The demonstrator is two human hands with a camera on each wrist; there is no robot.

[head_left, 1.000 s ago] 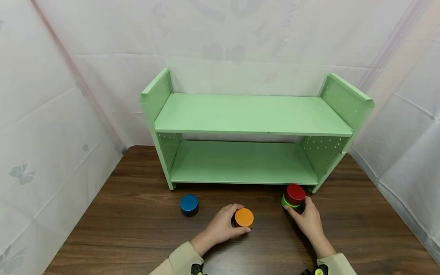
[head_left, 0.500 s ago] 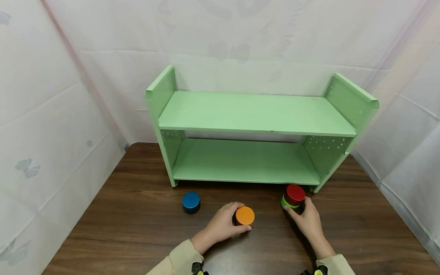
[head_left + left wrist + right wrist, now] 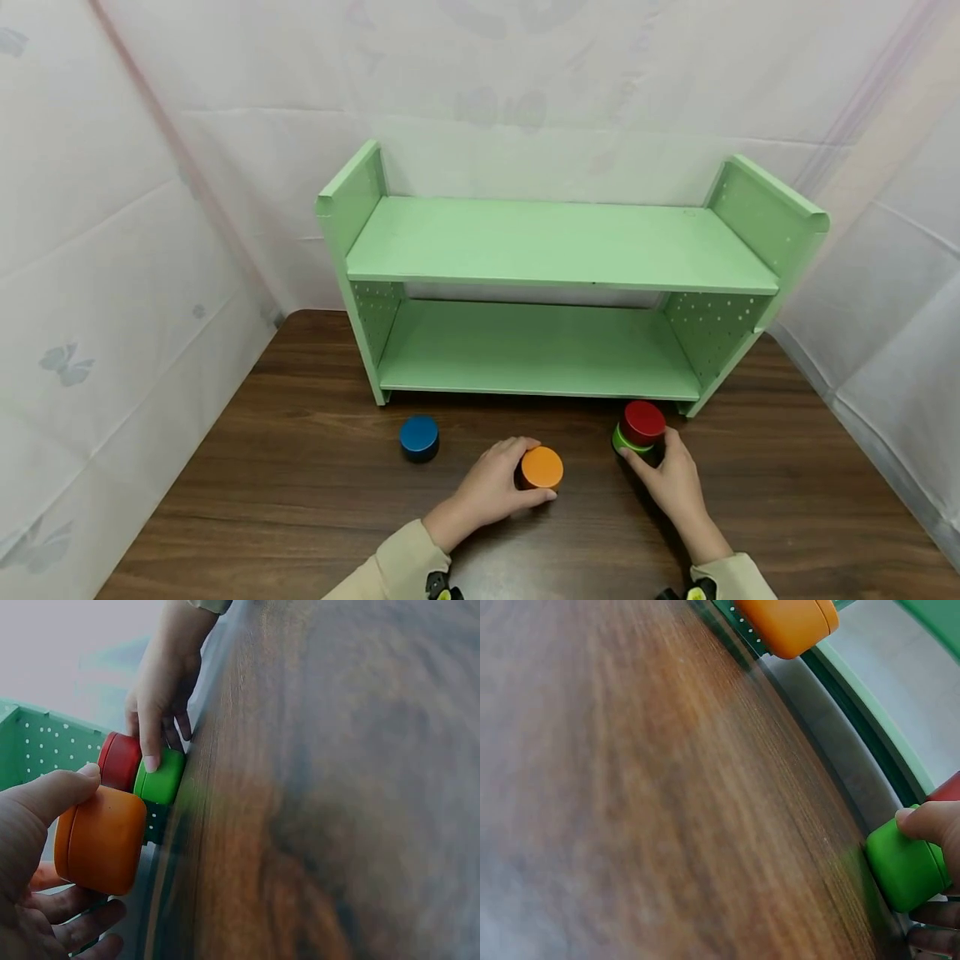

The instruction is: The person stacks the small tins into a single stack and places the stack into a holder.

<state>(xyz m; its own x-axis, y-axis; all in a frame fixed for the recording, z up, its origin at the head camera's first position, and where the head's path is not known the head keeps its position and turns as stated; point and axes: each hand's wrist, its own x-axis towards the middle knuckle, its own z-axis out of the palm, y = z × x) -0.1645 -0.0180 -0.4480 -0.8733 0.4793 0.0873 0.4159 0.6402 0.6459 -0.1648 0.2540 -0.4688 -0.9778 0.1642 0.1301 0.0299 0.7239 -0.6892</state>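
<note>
Left hand (image 3: pixel 495 483) round orange canister (image 3: pixel 542 467) — right hand (image 3: pixel 673 477) round green canister (image 3: pixel 904 866).

Two forearms reach in from the bottom edge of the head view, the left in a beige sleeve (image 3: pixel 397 560), the right in a matching cuff (image 3: pixel 733 575). The left hand (image 3: pixel 491 483), right of bottom centre, is bent in a C-shaped grip, index finger on the far side, thumb on the near one. The right hand (image 3: pixel 670 479), at lower right, angles up and leftward, gripping between thumb and fingers. In the left wrist view the left thumb (image 3: pixel 64 787) lies above curled, spread fingers (image 3: pixel 97 921). In the right wrist view the right thumb (image 3: pixel 930 820) lies at the right edge, fingers below.
</note>
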